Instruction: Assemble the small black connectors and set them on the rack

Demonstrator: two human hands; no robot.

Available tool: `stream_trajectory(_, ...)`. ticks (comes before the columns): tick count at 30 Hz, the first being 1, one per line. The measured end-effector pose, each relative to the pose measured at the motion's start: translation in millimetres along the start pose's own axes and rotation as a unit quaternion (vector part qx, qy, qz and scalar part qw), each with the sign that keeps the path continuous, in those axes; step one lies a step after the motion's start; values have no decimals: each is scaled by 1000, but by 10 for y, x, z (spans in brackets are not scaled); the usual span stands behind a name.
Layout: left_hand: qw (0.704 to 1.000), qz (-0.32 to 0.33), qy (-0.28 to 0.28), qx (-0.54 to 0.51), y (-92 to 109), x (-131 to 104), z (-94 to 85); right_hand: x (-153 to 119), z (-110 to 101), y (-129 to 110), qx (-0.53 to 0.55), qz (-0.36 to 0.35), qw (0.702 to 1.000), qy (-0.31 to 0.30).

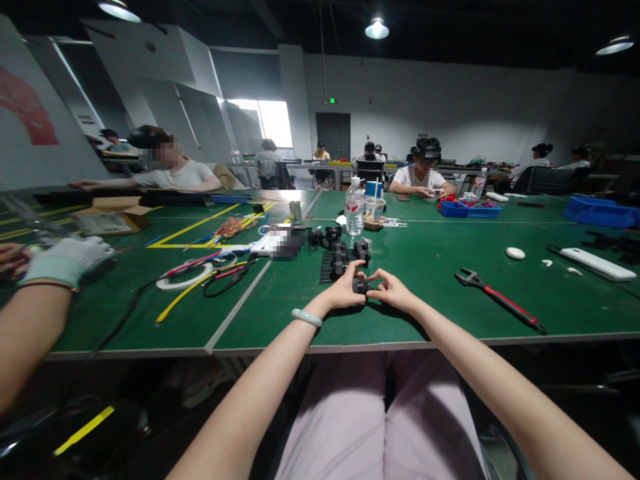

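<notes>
My left hand (346, 291), with a pale bangle on its wrist, grips a small black cylindrical part (359, 285) between thumb and fingers. From the other side, my right hand (391, 292) pinches the end of the same part with thumb and forefinger. Both hands are just above the green table (450, 267), near its front edge. Right behind them stand several more black parts (340, 257), some on a ribbed black piece (327, 268). The exact kind of these parts is too small to make out.
An adjustable wrench (500, 300) with a red and black handle lies to the right. A water bottle (355, 208) stands beyond the parts. Cables (187, 290) spread out on the left, near a co-worker's gloved hand (70, 259). A white phone-like object (597, 264) is far right.
</notes>
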State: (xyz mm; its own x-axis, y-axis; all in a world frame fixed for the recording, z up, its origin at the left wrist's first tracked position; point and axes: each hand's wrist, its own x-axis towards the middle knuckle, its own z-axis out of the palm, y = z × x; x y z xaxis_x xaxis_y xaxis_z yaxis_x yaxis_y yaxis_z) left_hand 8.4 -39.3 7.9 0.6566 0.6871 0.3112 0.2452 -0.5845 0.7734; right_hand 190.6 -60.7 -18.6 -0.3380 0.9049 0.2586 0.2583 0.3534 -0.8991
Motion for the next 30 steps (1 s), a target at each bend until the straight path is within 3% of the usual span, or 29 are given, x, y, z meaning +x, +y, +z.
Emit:
stream_trajectory(14,999,-14,-25,-24,21,-4,-11,-14,29,-20,-13,14,999,25)
stream_trajectory(30,1000,-16,11,-2,42,-7,45,9,-15,-55,65,44,997,-2)
